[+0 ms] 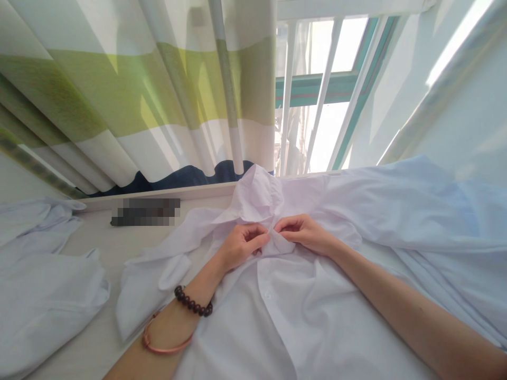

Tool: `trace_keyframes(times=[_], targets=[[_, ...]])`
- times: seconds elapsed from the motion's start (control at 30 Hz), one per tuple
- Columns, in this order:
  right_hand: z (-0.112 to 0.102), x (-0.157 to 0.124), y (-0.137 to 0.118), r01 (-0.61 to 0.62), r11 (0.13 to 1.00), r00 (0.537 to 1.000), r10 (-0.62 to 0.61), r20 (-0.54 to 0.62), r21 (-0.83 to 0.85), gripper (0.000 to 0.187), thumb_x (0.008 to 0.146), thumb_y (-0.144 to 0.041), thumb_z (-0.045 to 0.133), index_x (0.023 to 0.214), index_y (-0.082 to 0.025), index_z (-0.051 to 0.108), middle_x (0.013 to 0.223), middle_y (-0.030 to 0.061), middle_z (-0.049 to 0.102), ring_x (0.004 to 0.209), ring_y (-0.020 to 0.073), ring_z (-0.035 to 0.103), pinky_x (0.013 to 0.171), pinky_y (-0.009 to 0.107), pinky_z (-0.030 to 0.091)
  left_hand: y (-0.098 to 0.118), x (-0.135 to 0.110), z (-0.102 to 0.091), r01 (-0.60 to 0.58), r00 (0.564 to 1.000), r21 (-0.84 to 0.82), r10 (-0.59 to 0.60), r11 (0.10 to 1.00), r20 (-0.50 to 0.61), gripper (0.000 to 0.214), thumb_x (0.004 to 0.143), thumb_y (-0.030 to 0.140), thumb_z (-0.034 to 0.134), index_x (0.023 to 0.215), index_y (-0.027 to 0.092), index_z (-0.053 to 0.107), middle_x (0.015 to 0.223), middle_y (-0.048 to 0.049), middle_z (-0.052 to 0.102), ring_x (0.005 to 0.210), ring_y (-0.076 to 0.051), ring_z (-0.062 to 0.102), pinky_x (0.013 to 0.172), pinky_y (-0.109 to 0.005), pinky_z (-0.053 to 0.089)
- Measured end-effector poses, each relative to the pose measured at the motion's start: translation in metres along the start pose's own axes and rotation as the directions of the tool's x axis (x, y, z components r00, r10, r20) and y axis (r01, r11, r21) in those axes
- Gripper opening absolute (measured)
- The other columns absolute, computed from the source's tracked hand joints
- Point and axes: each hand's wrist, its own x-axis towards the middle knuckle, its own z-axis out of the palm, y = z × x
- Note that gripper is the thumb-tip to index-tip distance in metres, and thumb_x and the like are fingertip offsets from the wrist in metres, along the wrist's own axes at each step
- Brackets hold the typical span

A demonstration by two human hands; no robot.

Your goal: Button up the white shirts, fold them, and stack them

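Note:
A white button-up shirt (301,316) lies spread on the pale table (99,248), its collar (257,198) toward the window. My left hand (241,245) pinches the fabric at the top of the shirt's front, just below the collar. My right hand (303,232) pinches the same spot from the other side, fingertips nearly touching the left ones. Both hands are closed on the cloth. A dark bead bracelet (194,303) and a copper bangle (164,345) ring my left wrist.
More white garments (43,285) lie crumpled at the left of the table. A dark blurred object (144,212) rests near the table's far edge. Green-striped curtains (138,89) hang behind, beside a barred window (320,95). More white cloth (435,211) is piled at the right.

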Motion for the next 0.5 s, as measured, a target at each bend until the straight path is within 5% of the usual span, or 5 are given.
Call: trace_keyframes(times=[0.5], targets=[[0.0022, 0.0014, -0.0006, 0.034, 0.996, 0.999, -0.031, 0.043, -0.077, 0.021, 0.079, -0.036, 0.064, 0.079, -0.015, 0.066, 0.077, 0.0007, 0.062, 0.070, 0.0122, 0.052, 0.065, 0.023, 0.039, -0.0033, -0.0010, -0.0008, -0.019, 0.999, 0.079, 0.016, 0.997, 0.046, 0.023, 0.080, 0.036, 0.062, 0.075, 0.014, 0.067, 0.058, 0.0023, 0.054, 0.053, -0.009, 0.046, 0.051, -0.020, 0.037]])
